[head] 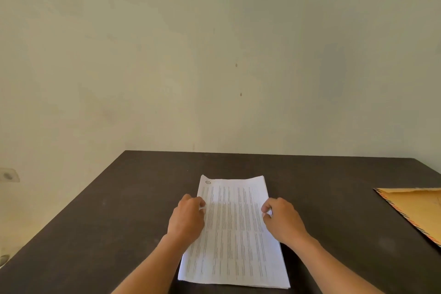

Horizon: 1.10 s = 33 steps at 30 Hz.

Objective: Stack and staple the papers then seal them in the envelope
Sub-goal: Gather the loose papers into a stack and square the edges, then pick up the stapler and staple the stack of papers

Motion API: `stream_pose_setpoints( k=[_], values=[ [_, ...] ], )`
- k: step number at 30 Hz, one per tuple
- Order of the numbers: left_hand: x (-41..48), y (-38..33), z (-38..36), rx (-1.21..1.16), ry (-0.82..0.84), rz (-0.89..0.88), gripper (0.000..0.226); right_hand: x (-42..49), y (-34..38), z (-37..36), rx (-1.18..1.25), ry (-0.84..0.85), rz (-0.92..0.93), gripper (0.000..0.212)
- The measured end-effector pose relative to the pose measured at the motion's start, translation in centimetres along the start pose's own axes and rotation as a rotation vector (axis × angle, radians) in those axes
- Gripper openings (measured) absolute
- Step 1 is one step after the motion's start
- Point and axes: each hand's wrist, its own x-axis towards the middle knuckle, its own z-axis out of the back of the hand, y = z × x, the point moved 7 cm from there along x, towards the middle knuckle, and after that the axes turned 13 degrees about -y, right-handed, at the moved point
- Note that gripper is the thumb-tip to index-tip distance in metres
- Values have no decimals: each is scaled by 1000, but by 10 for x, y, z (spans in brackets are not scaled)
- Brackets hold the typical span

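Observation:
A stack of white printed papers [232,231] lies flat in the middle of the dark table, long side running away from me, with a small circled mark at its far left corner. My left hand [188,216] grips the stack's left edge with curled fingers. My right hand [281,218] grips the right edge the same way, fingertips pinching the sheets. A yellow-brown envelope [415,210] with a striped border lies flat at the right side of the table, apart from both hands. No stapler shows in view.
The dark brown table [119,222] runs back to a pale wall [214,55]. Its left edge slants down toward the lower left corner. The envelope runs off the right border of the view.

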Motion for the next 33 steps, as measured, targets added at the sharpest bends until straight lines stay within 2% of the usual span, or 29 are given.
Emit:
stream_pose_setpoints(
  k=[9,16,21,28,33],
  values=[
    [1,-7,1,122,-50,-79,33,4,4,4,-17,-16,12,10],
    [0,-93,3,6,-54,-252,32,6,-18,71,37,-25,-9,9],
    [-25,-190,-27,-106,41,-412,33,-11,-83,144,-2,-60,-110,11],
    [-90,-322,-100,-155,261,-663,42,-53,-222,237,-88,-195,-341,16],
    [-136,-391,-145,-185,391,-751,47,-79,-300,277,-123,-270,-471,19]
  ],
)
